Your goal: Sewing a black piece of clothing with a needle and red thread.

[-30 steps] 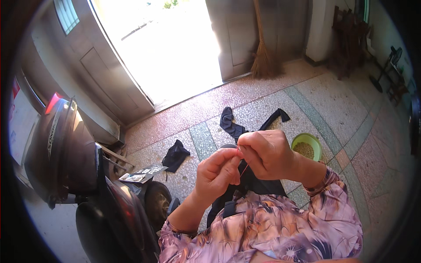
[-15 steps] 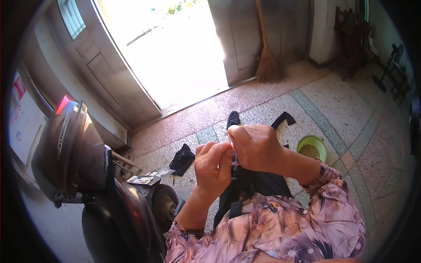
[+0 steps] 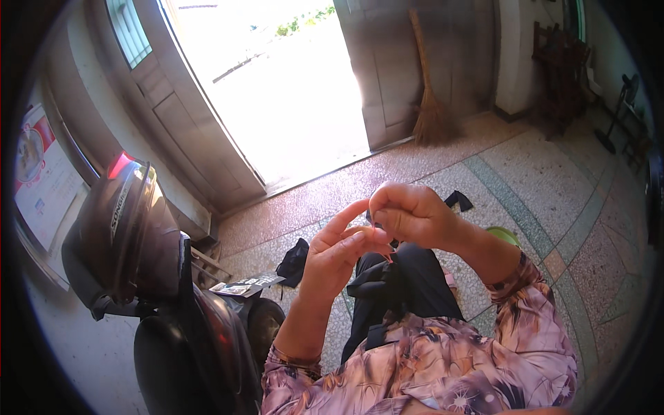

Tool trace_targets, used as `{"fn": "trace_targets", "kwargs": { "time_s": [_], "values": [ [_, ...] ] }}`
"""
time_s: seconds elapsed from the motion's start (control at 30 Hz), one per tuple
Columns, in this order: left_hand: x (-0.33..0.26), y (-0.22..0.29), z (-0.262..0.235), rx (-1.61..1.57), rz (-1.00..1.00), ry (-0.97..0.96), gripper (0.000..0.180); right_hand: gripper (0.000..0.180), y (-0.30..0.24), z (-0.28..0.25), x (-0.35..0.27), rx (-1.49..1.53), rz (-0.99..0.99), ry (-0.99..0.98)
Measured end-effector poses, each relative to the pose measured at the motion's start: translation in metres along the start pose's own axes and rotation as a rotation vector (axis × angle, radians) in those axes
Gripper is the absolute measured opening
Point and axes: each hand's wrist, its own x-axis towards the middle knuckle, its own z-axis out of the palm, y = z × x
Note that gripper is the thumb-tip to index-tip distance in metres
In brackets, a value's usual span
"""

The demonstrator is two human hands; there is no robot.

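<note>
Over my lap, my left hand [image 3: 337, 252] and my right hand [image 3: 413, 216] meet at the fingertips. A thin pink strand [image 3: 389, 256], looking like thread, hangs below my left fingers in a small loop. My left thumb presses on the strand while the index finger reaches toward the right hand. With curled fingers, my right hand pinches at the strand's upper part, though its fingertips partly hide the grip. Black cloth [image 3: 373, 282] lies on my dark trousers beneath the hands.
A scooter with a dark helmet [image 3: 114, 235] on it stands close at my left. Black cloth pieces lie on the floor, one left [image 3: 293, 263] and one right [image 3: 458, 201]. A green bowl [image 3: 503, 235] shows behind my right forearm. A broom [image 3: 430, 114] leans by the open door.
My hands have shifted slightly; the left index finger is now stretched out and the pink strand shows below it. The view has tilted, and my right forearm now partly covers the green bowl.
</note>
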Motion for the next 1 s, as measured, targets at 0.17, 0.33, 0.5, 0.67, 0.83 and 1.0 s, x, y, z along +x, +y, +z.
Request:
{"fn": "trace_targets", "kwargs": {
  "time_s": [0.17,0.33,0.5,0.67,0.83,1.0],
  "values": [
    [0.001,-0.003,-0.001,0.052,0.006,0.105,0.051,0.010,0.010,-0.008,-0.006,0.012,0.010,-0.039],
    [0.004,-0.004,-0.004,0.044,-0.042,0.131,0.055,0.007,0.019,-0.006,-0.007,0.274,0.152,-0.100],
    [0.006,-0.005,-0.003,0.005,-0.020,0.162,0.057,0.012,0.039,-0.013,-0.012,0.519,0.105,-0.205],
    [0.008,-0.009,-0.001,0.026,0.022,0.153,0.057,0.013,0.044,-0.013,-0.017,0.610,0.098,-0.174],
    [0.014,-0.014,0.007,0.243,0.024,0.267,0.046,0.012,0.045,-0.018,-0.018,0.672,0.170,-0.135],
    [0.016,-0.018,0.003,0.448,0.053,0.251,0.023,0.011,0.044,-0.019,-0.018,0.652,0.195,-0.107]
  ]
}}
